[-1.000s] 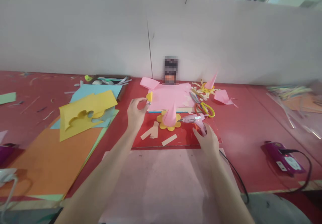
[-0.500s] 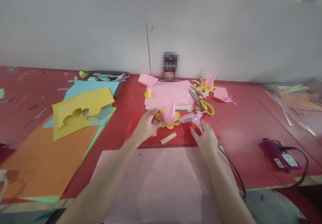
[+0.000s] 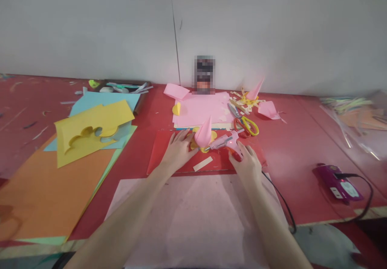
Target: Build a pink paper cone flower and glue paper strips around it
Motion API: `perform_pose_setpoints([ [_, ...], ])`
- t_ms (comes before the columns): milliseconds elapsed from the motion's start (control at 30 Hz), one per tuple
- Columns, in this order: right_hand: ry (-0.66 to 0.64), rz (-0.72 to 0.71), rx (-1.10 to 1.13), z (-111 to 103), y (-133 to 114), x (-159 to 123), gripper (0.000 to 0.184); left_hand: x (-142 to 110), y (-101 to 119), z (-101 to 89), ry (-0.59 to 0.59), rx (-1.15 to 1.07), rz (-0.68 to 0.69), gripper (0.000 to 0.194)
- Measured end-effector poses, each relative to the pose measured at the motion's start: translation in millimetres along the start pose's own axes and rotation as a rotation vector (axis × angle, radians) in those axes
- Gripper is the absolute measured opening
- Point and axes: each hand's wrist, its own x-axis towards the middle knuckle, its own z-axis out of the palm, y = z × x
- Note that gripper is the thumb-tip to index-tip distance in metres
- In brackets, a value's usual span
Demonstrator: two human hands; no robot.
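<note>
A pink paper cone (image 3: 203,133) stands upright on a yellow paper flower (image 3: 214,135), over the red board (image 3: 187,165). At the flower's left side, my left hand (image 3: 179,150) has its thumb and fingers on the yellow edge. My right hand (image 3: 247,162) is wrapped round the handle of a pink glue gun (image 3: 227,141). The gun points left, with its metal nozzle low at the flower's front right edge, close to the cone's base. A small cream paper strip (image 3: 202,164) lies on the board in front of the flower.
Scissors (image 3: 248,126), paper scraps and another pink cone (image 3: 255,90) lie behind on the right. Pink sheets (image 3: 196,114) lie behind the board. Coloured sheets (image 3: 72,180) spread on the left. A black cord (image 3: 281,200) trails by my right wrist; a purple power box (image 3: 340,184) sits far right.
The glue gun's nozzle has moved left and down along the flower's front edge. My left hand has shifted slightly, its fingers spread more over the flower's left side. The view has tilted a little.
</note>
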Motion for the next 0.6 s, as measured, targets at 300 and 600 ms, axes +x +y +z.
perform_pose_setpoints([
  [300,0.014,-0.002,0.046,0.9,1.5,-0.4,0.043,0.1,3.1,-2.7,-0.009,-0.039,-0.012,0.050],
  [600,0.104,-0.039,-0.015,2.9,7.0,2.3,0.040,0.2,2.0,-1.4,-0.005,-0.026,0.016,0.052],
])
